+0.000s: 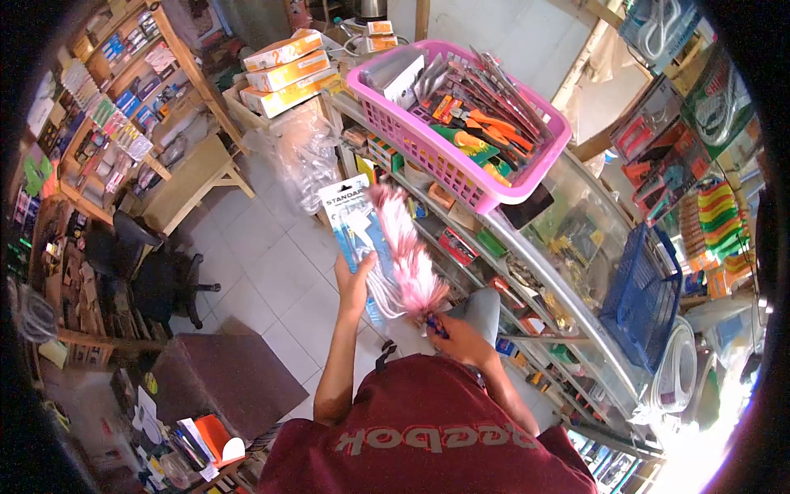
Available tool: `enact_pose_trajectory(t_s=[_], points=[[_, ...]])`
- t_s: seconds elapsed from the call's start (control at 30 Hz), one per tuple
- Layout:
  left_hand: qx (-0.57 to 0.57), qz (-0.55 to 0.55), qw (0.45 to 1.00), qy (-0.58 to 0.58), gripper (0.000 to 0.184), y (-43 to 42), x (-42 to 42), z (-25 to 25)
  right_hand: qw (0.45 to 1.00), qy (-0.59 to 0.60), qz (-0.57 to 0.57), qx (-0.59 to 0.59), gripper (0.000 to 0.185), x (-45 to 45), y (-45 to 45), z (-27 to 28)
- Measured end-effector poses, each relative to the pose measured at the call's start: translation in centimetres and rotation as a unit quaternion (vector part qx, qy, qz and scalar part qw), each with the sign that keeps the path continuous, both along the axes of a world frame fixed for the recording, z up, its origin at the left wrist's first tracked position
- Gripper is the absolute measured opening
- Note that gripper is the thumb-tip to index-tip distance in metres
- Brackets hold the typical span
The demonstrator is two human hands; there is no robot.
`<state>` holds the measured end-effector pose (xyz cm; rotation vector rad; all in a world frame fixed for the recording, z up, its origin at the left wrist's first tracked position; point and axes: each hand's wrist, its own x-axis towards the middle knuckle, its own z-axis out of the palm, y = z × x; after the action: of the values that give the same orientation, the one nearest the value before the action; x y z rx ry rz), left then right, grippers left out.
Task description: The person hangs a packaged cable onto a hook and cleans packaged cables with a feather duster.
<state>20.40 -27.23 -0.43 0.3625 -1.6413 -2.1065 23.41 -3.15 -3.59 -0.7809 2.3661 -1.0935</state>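
My left hand (pixel 354 284) is closed round a blue and white blister pack (pixel 344 202) marked "STANDARD", with a coiled white cable (pixel 380 284) inside. A feather duster (pixel 405 243) with pink, white and brown feathers lies against or just over the right side of the pack. Its dark blue handle is gripped by my right hand (pixel 465 339), low in front of my maroon shirt. The feathers look slightly blurred and cover part of the pack.
A pink basket (pixel 502 196) full of pliers and other packaged tools stands on the glass display counter (pixel 568 284). To its right is a blue basket (pixel 634 317). Orange-and-white boxes (pixel 284 78) are stacked beyond. A black office chair (pixel 156 263) and a brown box (pixel 230 383) stand left.
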Motion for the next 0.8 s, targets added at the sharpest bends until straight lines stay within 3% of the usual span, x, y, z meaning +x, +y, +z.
enact_pose_trajectory(t_s=[0.13, 0.27, 0.37, 0.47, 0.57, 0.67, 0.7, 0.8], points=[[0.030, 0.043, 0.999, -0.010, 0.029, -2.6, -0.1, -0.5, 0.989, -0.121, 0.084, 0.033, 0.031, 0.5, 2.1, -0.3], [0.027, 0.050, 0.998, -0.012, 0.033, -3.3, 1.5, -1.3, 0.974, -0.219, 0.048, -0.015, 0.030, 0.9, 2.8, 0.2], [-0.011, 0.005, 0.998, -0.055, 0.036, -2.8, 3.3, -2.7, 0.994, -0.097, 0.029, 0.051, 0.030, -0.3, 3.1, 0.7], [0.005, -0.085, 0.994, -0.067, 0.042, -1.1, 4.6, -2.3, 0.986, -0.156, 0.000, 0.064, 0.030, -2.3, 2.6, 2.4], [-0.028, -0.173, 0.982, -0.074, 0.047, -0.1, 5.4, -2.6, 0.994, -0.099, -0.033, 0.045, 0.029, -3.9, 3.2, 1.0], [-0.022, -0.240, 0.966, -0.095, 0.052, 0.7, 6.0, -1.1, 0.997, 0.046, -0.054, 0.042, 0.029, -5.0, 4.3, 1.9], [-0.050, -0.267, 0.958, -0.089, 0.053, 0.3, 6.0, -1.6, 0.990, 0.027, -0.050, 0.129, 0.028, -5.4, 4.1, 4.4], [-0.090, -0.310, 0.940, -0.107, 0.053, -0.5, 6.5, -0.4, 0.982, 0.117, -0.066, 0.134, 0.024, -5.9, 5.4, 4.0]])
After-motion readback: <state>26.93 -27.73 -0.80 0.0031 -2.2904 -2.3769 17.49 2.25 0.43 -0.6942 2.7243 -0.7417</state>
